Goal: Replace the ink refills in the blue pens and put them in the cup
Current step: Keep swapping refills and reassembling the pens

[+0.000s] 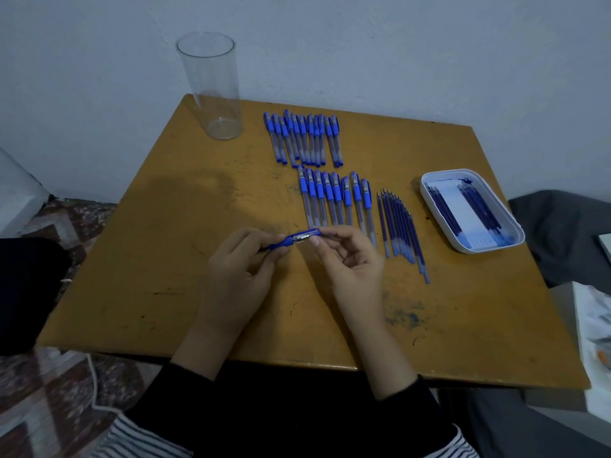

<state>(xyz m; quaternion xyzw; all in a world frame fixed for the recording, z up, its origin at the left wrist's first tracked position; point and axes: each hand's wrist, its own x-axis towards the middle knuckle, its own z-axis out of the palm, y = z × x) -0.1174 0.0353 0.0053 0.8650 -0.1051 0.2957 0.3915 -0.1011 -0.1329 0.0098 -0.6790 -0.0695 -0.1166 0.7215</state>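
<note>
Left hand and right hand each pinch an end of one blue pen, held crosswise over the worktop — both its ends hidden in the grip. The clear cup stands upright at the far left corner, nearer the left hand; what is inside the pen cannot be made out.

The table is wood with a matt ochre top, scuffed and blotched with blue ink toward its near right. On its far left corner the cup is clear, glossy plastic. The pens at the table's middle have frosted plastic barrels. The blue pen above its near middle shows a shiny metal collar. The tray at its right edge is smooth white plastic, ink-smeared.
</note>
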